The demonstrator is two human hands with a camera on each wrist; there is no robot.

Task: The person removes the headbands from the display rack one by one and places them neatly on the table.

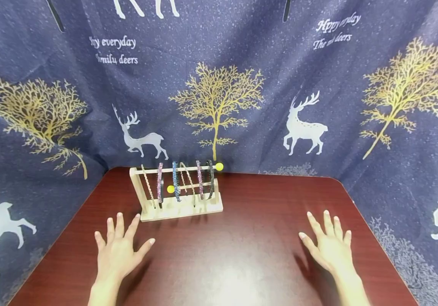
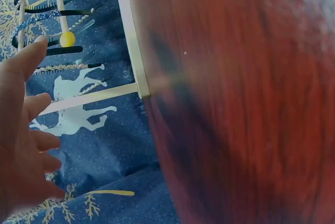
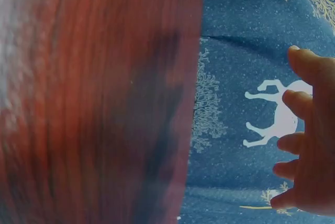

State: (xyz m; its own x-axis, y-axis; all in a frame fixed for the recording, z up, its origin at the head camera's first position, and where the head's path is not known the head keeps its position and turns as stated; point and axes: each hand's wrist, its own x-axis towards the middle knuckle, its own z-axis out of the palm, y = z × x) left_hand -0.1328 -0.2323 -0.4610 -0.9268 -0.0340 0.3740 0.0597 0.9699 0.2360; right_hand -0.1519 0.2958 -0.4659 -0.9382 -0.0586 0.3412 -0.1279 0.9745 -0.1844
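Observation:
A pale wooden headband rack (image 1: 182, 208) stands at the back left of the table. Several headbands hang along its bars, among them a blue glittery headband (image 1: 175, 180), a pink-purple headband (image 1: 159, 182), a pearly headband (image 1: 148, 187) and a black headband (image 1: 211, 178). Yellow balls (image 1: 219, 166) cap the bar ends. My left hand (image 1: 116, 255) is held over the table in front of the rack's left end, fingers spread and holding nothing. Far to the right, my right hand (image 1: 333, 251) hovers with fingers spread, also holding nothing, its shadow falling on the wood.
The reddish-brown table (image 1: 264, 221) has a bright glare patch near its front middle. A dark blue curtain (image 1: 241, 38) printed with white deer and golden trees hangs behind it and along both sides.

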